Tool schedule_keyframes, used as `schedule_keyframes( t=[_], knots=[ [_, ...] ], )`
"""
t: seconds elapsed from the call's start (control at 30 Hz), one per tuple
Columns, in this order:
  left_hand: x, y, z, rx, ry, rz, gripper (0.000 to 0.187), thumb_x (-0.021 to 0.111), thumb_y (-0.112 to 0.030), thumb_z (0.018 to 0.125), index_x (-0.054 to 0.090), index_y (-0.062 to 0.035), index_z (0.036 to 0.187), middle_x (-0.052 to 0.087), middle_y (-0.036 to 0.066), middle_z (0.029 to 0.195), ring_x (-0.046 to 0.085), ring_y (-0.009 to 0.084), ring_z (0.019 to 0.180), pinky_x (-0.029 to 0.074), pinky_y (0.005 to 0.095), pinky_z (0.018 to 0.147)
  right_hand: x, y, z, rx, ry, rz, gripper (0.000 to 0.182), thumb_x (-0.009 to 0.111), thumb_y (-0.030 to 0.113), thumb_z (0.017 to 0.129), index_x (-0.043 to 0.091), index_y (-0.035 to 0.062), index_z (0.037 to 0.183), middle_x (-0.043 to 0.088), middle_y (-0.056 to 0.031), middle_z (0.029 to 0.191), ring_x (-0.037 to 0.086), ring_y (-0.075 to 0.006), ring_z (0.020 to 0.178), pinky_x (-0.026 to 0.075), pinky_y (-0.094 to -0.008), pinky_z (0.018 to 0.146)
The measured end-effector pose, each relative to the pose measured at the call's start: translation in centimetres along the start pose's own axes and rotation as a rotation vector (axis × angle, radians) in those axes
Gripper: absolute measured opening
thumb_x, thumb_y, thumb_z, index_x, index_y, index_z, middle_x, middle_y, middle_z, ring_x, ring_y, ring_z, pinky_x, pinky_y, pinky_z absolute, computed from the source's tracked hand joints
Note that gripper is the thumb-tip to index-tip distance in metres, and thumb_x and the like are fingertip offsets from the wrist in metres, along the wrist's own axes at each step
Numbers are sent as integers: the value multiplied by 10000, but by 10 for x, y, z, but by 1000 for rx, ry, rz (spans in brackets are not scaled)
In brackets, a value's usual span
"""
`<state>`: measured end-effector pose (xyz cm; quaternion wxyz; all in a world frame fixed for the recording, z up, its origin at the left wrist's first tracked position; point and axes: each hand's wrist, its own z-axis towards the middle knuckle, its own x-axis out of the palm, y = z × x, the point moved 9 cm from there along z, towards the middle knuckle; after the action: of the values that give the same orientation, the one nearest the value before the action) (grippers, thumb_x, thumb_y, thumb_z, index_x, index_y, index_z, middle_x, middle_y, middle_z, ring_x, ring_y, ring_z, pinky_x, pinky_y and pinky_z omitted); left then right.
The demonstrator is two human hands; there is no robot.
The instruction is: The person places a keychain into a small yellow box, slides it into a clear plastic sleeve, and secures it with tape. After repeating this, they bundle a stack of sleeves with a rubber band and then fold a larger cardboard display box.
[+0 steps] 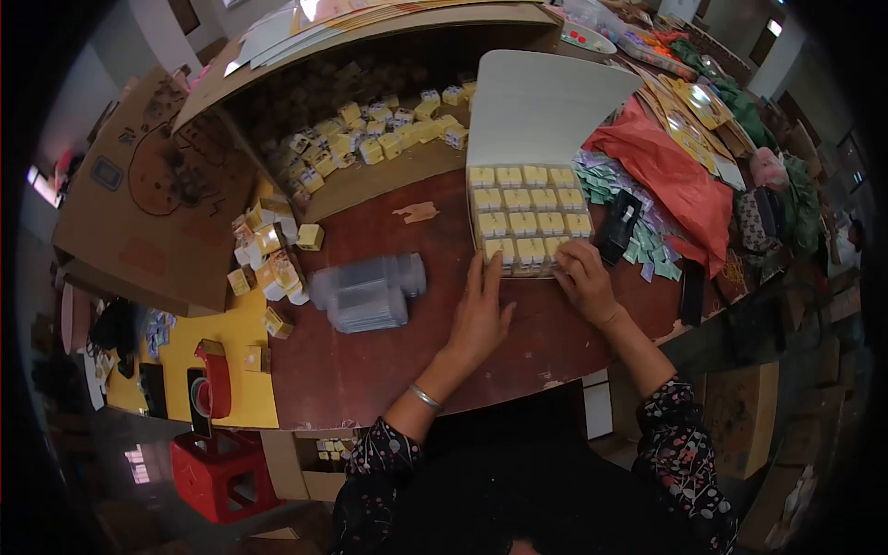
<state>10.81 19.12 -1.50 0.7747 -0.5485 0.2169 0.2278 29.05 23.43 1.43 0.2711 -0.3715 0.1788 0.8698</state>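
Observation:
A white box (546,102) with its lid raised stands on the table, filled with rows of small yellow-and-white boxes (515,199). My left hand (481,314) lies at its front left corner, fingers stretched out against the front row and thumb apart. At the front right corner, my right hand (587,282) has bent fingers closed against the last small box of that row. What they pinch, if anything, is hidden. Left of my left hand lies a stack of clear plastic trays (368,291).
A large open carton (388,180) holds many loose small boxes. More small boxes (268,245) are heaped left of the plastic trays. A black stapler-like tool (620,227), green and purple packets (652,245) and a red plastic bag (671,171) lie on the right. Red tape dispenser (215,379) stands at left.

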Motion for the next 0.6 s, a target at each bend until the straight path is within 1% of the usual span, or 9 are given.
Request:
schedule_keyframes(
  t=[0.13,0.17,0.23,0.3,0.33,0.4,0.43,0.53,0.6],
  knots=[
    [-63,0,-6,123,-95,155,813,773,-68,831,360,-51,1531,455,253,1486,499,431,1335,421,493,1094,-37,8,24,164,-6,41,492,804,6,762,600,13,1210,603,-159,1254,586,-381,1187,496,-444,999],
    [-88,11,-11,65,-119,270,753,795,-110,819,439,-48,1480,572,206,1389,539,360,1304,415,487,1083,-59,13,27,178,-91,-3,496,796,1,772,598,16,1227,605,-165,1269,580,-381,1202,486,-444,1012],
    [-134,52,-18,-23,-67,385,742,825,-161,796,483,-32,1442,598,211,1359,556,356,1289,417,505,1073,-86,14,20,247,-219,-78,475,759,-22,802,605,25,1249,622,-171,1262,599,-358,1193,488,-435,1003],
    [-171,82,-10,-62,75,544,719,869,-190,734,569,-6,1360,627,212,1312,591,365,1235,442,473,1058,-78,16,11,352,-148,89,432,755,-19,810,624,25,1220,628,-168,1249,620,-353,1157,506,-424,970],
    [-183,100,-6,-110,122,453,717,882,-196,707,589,0,1332,631,211,1304,600,367,1218,454,461,1043,-73,19,8,400,-116,171,411,754,-17,815,633,26,1205,631,-167,1242,631,-350,1139,516,-419,953],
    [-192,129,4,-203,205,267,715,907,-209,655,630,11,1276,639,208,1287,617,371,1184,479,437,1013,-61,45,18,338,-15,252,340,753,-14,817,661,18,1144,638,-157,1220,655,-335,1077,538,-397,905],
    [-195,134,9,-211,202,235,693,919,-209,614,664,19,1217,663,198,1219,636,354,1135,505,409,959,-58,59,25,262,5,235,299,757,-9,819,675,13,1106,644,-149,1196,661,-333,1055,548,-389,888],
    [-190,144,17,-264,265,179,688,912,-151,615,653,3,1234,664,165,1168,624,313,1135,481,381,994,-46,76,28,235,7,280,281,757,-12,820,681,13,1089,648,-146,1177,667,-326,1039,553,-394,879],
    [-193,146,20,-264,217,194,585,904,-111,630,661,5,1151,668,131,1100,638,260,1053,499,358,931,-41,82,32,266,6,337,263,757,-14,823,685,8,1074,651,-142,1167,677,-310,1019,560,-383,855]
  ],
)
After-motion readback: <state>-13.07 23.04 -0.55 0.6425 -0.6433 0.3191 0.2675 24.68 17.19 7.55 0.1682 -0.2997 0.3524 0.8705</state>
